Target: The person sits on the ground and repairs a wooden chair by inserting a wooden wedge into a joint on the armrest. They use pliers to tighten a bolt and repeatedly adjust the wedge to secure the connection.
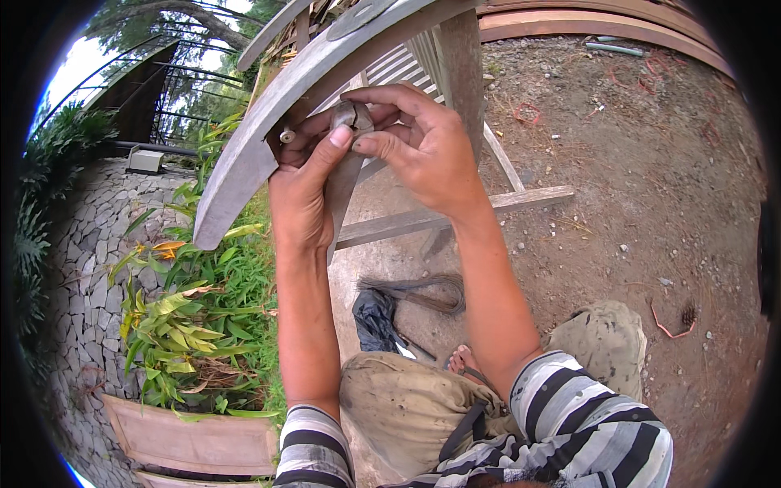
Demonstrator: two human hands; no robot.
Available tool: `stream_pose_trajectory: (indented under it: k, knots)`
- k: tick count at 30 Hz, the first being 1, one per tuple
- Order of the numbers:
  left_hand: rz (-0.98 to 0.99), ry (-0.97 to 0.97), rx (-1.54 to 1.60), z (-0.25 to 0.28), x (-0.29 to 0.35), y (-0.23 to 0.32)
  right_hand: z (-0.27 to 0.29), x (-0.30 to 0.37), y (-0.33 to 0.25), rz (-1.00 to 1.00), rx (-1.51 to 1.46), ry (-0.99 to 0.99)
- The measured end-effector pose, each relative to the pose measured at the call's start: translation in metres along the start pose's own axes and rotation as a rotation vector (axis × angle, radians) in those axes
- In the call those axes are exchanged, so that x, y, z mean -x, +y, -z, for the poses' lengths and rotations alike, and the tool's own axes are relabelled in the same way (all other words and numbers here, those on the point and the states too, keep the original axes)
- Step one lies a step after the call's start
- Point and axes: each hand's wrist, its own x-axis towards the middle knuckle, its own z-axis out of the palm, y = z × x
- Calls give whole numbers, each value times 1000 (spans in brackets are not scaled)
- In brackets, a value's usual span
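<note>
Under the curved arm of a weathered wooden chair (232, 167), my two hands meet around a small greyish, folded-looking piece (350, 118). What kind of thing it is, I cannot make out. My left hand (305, 167) pinches it, thumb in front and fingers mostly hidden behind. From the other side my right hand (431, 150) grips its edge between thumb and bent fingers. A round metal bolt end (286, 137) sticks out beside my left fingers, close to the chair arm.
A wooden rail (455, 215) of the chair crosses below my hands. On the ground lie a black plastic bag (375, 319) and a bundle of dark strands (431, 291). Plants (183, 325) and stone paving (89, 244) lie left; long boards (602, 24) are stacked at the back right.
</note>
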Motion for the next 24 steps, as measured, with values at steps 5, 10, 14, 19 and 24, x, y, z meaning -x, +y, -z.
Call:
stream_pose_trajectory:
  k: [5, 10, 14, 19, 24]
  knots:
    - [5, -10, -111, 1, -5, -10, 4, 7, -1, -7, 52, 51]
    - [-17, -20, -154, 4, -4, -17, 10, 8, 2, -2, 61, 7]
    - [44, -58, -62, 7, -4, -21, 17, 6, 0, 46, 189, -68]
    - [40, -116, -40, 7, -3, -24, 30, 2, 1, 74, 199, -114]
    - [-17, -147, -215, 10, 3, -23, 34, 2, 5, 63, 148, -141]
